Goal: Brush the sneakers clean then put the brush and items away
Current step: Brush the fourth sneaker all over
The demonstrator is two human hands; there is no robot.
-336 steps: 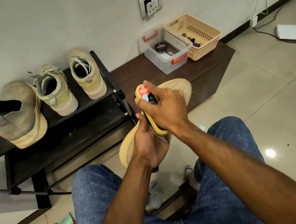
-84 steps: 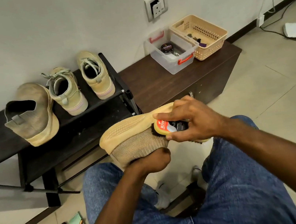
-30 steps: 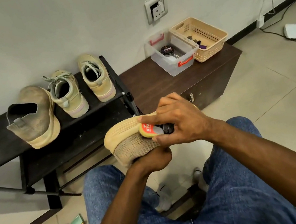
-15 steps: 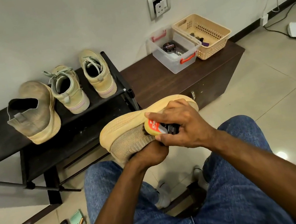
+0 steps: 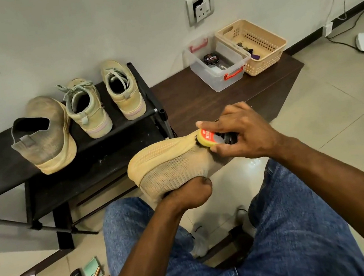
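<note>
Bench [image 5: 196, 98]: clear box [image 5: 219, 80], tin [image 5: 211, 59] ("Cherry").

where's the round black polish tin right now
The polish tin lies in the clear plastic box on the dark wooden bench, upper right of the head view, beside the beige basket.

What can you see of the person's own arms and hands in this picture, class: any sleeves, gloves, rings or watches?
Both forearms are bare to the picture's edge, with no sleeve in sight. The left hand and right hand wear no gloves, and no ring, watch or wristband shows. Blue denim jeans cover the legs below.
</note>
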